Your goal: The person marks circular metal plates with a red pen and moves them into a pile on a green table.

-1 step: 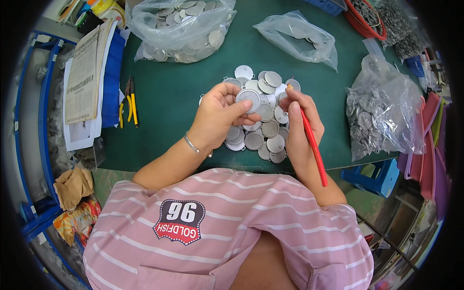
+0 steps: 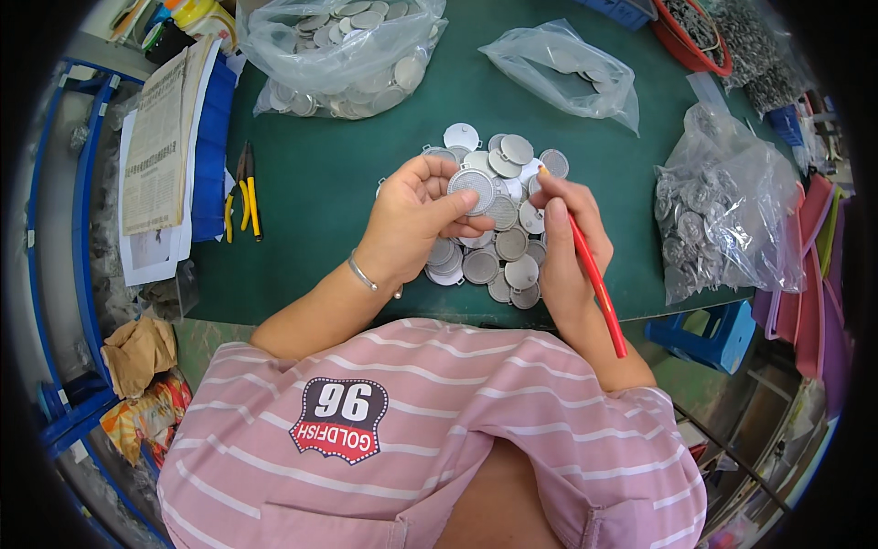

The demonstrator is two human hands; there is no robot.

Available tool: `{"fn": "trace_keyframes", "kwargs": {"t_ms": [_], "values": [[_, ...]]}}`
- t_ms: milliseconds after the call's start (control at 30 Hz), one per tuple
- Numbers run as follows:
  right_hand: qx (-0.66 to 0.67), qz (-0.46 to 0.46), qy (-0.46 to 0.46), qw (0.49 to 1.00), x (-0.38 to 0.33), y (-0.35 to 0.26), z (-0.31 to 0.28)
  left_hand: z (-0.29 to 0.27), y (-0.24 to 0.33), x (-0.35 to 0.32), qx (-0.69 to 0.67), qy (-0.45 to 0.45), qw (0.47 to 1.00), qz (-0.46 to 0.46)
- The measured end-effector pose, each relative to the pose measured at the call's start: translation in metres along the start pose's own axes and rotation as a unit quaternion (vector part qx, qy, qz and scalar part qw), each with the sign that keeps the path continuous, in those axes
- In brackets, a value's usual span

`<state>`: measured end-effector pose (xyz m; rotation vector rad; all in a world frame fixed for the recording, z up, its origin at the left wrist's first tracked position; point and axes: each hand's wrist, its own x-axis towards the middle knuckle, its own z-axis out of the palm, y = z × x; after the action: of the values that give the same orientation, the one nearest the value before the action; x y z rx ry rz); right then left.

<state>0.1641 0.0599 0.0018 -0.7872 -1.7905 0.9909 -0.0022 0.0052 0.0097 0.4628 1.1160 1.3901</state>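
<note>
Left hand (image 2: 412,215) pinches a round silver-grey metal-looking disc (image 2: 471,190), thumb on its face, above a loose pile of similar grey discs (image 2: 512,244) on the dark green tabletop (image 2: 320,183). Right hand (image 2: 574,233) grips a slim red pencil-like stick (image 2: 596,285), pale tip up near the pile's right side, other end toward the body. Far side: big clear plastic bag of discs (image 2: 352,87), smaller clear plastic bag (image 2: 558,82) to its right. Yellow-handled pliers (image 2: 254,209) lie left; clear bag of shiny metallic parts (image 2: 713,220) sits right.
</note>
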Motion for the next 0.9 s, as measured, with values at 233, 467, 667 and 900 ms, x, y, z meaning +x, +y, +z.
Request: {"fn": "trace_keyframes", "kwargs": {"t_ms": [233,467,667,900], "values": [[0.108,-0.021,0.052,0.993,-0.013,-0.006,0.006,0.004,0.005,-0.006,0.03,-0.004,0.999,0.023],[0.075,-0.075,0.016,0.994,-0.016,-0.005,0.002,0.004,0.001,-0.005,0.006,0.013,1.0,0.02],[0.065,-0.072,0.011,0.995,-0.017,-0.005,0.004,0.004,0.0,-0.006,0.019,0.014,1.0,0.02],[0.046,-0.056,0.009,0.997,-0.016,-0.008,0.007,0.006,-0.001,-0.008,0.039,0.01,0.999,0.024]]}}
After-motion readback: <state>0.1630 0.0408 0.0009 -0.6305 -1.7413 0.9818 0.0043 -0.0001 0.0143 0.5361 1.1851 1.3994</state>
